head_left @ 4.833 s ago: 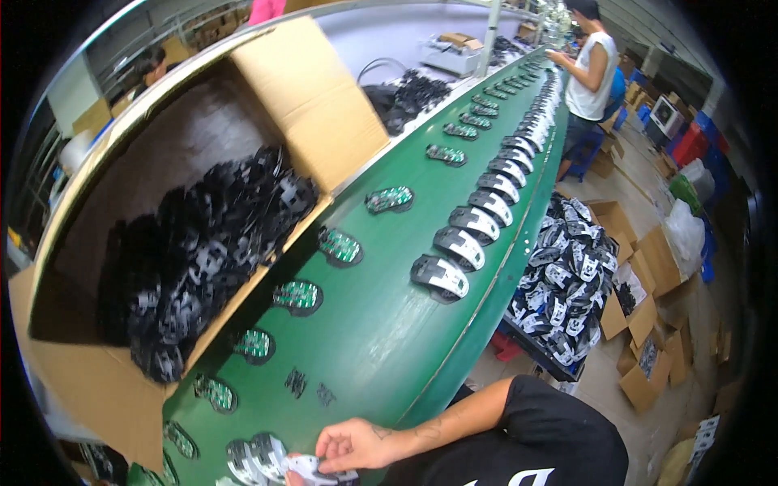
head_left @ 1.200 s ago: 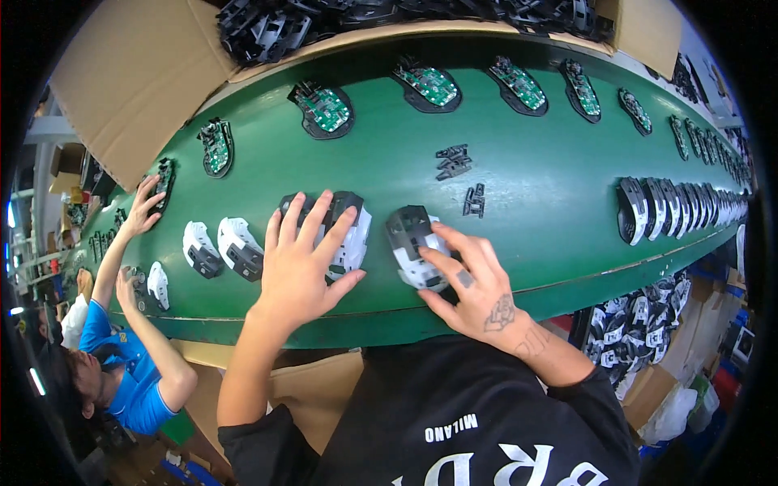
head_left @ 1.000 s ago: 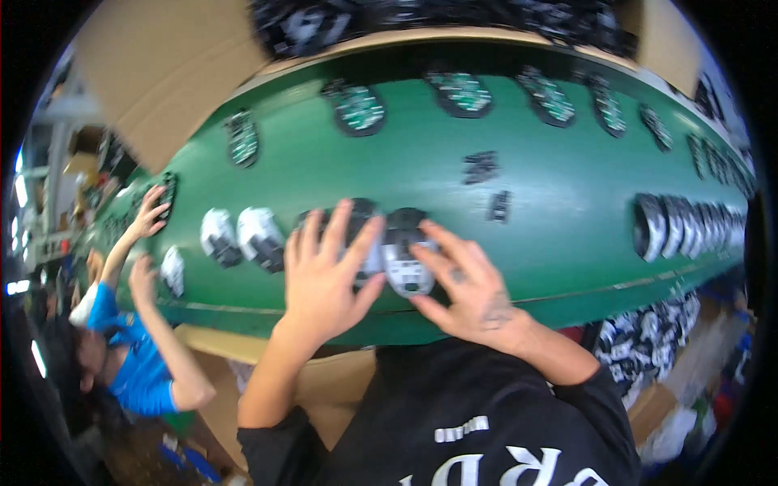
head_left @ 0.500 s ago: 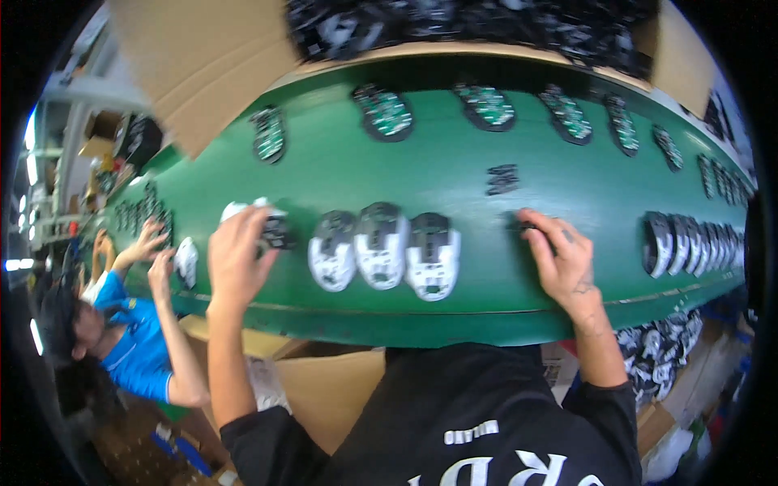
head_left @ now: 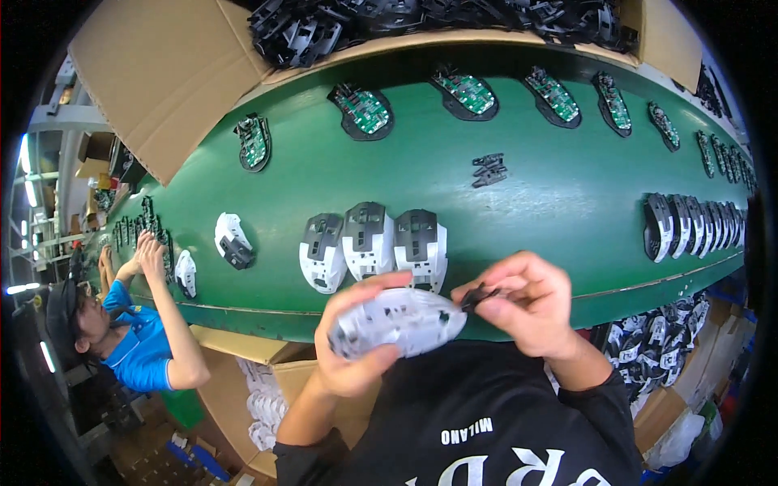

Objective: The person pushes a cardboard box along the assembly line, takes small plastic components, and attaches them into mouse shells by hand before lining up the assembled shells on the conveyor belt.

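Observation:
In front of my chest, my left hand (head_left: 356, 336) grips a white mouse shell (head_left: 405, 322), fingers along its far side and thumb along the near side. At the shell's right end, my right hand (head_left: 527, 304) pinches a small black plastic part (head_left: 478, 298) close to or touching it; I cannot tell which. Three white and dark grey mouse shells, the middle one (head_left: 369, 243) among them, stand side by side just beyond my hands. Farther off lies a small group of black plastic parts (head_left: 489, 170). Another white and black shell (head_left: 233, 241) rests to the left.
Mouse bases with green circuit boards (head_left: 365, 112) line the far side of the green work surface (head_left: 551, 202). A cardboard box (head_left: 170, 89) of black parts stands beyond. Several shells (head_left: 673, 227) are lined up at right. A co-worker in a blue shirt (head_left: 146, 344) works at left.
My left hand has come from the far left to my chest with a white shell. My right hand has drawn in toward it with the black part. One shell now shows where my left hand was.

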Available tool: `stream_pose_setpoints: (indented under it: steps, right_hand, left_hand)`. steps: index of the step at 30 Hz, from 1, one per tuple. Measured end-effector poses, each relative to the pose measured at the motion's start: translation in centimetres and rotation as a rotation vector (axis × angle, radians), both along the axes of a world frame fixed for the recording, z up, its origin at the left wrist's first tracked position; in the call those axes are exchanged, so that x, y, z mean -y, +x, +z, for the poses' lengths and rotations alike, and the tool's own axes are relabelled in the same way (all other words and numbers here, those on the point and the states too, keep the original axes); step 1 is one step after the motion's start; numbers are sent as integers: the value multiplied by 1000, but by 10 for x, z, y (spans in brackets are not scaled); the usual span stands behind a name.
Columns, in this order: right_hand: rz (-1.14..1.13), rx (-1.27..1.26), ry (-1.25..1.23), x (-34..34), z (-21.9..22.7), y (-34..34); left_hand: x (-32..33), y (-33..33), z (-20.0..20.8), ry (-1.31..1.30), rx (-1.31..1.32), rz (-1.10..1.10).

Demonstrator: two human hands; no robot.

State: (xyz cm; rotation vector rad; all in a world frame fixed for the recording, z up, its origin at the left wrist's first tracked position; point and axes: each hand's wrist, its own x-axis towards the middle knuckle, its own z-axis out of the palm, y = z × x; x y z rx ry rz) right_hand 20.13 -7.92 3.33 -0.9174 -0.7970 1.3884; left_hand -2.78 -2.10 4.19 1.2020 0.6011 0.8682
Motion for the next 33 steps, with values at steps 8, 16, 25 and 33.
stream_pose_setpoints:
  steps: [8, 16, 25, 33]
  right_hand:
    - [-16, -378, -186, 10, 4, -15]
    - [127, -588, -353, 7, -7, -35]
    - [-19, -365, -188, 2, -7, -32]
    - [40, 218, 21, -4, -3, -15]
  left_hand:
    - [-4, 18, -16, 1113, -530, 320]
    - [10, 30, -26, 1185, -619, 368]
    - [11, 45, -19, 997, -521, 200]
    - [0, 47, -6, 115, -234, 53]
